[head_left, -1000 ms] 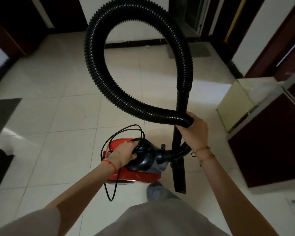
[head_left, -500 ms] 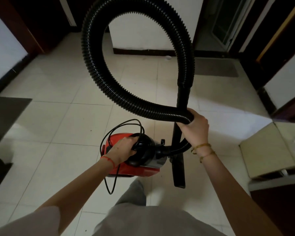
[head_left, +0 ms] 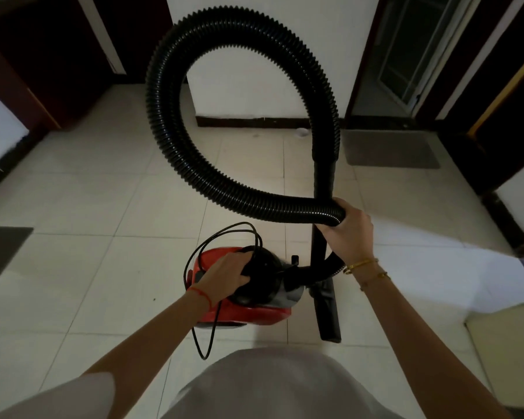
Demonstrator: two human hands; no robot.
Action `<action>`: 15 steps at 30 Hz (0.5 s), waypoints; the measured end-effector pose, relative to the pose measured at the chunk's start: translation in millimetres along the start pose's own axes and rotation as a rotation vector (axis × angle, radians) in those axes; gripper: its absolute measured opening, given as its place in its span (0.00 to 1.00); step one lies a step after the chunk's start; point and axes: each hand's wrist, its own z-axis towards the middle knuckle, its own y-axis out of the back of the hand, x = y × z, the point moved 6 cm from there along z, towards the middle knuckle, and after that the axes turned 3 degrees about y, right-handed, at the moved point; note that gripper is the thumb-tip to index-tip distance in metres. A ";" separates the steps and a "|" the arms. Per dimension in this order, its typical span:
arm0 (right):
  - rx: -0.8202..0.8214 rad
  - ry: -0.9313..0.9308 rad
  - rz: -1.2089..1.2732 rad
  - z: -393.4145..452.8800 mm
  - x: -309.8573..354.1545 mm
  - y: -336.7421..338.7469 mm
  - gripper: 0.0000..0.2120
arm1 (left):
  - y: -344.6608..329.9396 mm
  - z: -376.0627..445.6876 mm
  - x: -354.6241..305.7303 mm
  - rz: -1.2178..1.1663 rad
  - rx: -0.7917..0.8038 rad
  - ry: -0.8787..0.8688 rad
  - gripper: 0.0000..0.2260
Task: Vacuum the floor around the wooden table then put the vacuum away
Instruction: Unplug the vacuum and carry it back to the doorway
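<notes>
Two hands carry a small red and black vacuum [head_left: 248, 309] above the pale tiled floor [head_left: 82, 252]. The left hand [head_left: 224, 275] is curled over the black handle on top of the vacuum body, and a thin black cord [head_left: 212, 325] loops round that hand and hangs below the body. The right hand [head_left: 347, 229] grips the ribbed black hose [head_left: 164, 122] together with the straight black tube [head_left: 322, 176] where the two cross; the hose arcs up in a big loop in front of the person and joins the top of the tube. The tube's lower end, with a flat nozzle [head_left: 328, 316], hangs just right of the vacuum body. Gold bracelets [head_left: 365, 269] circle the right wrist, a red string [head_left: 201, 294] the left. A grey mat [head_left: 390, 149] lies by a doorway ahead.
</notes>
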 end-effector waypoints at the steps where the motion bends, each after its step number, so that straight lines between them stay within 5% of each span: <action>1: -0.002 0.007 0.000 20.4 1.6 -7.4 0.14 | 12.3 18.7 5.5 -0.012 -0.011 -0.008 0.24; 15: 0.007 -0.017 0.064 314.1 -22.5 -129.8 0.11 | 135.8 290.4 97.6 0.013 0.011 -0.013 0.17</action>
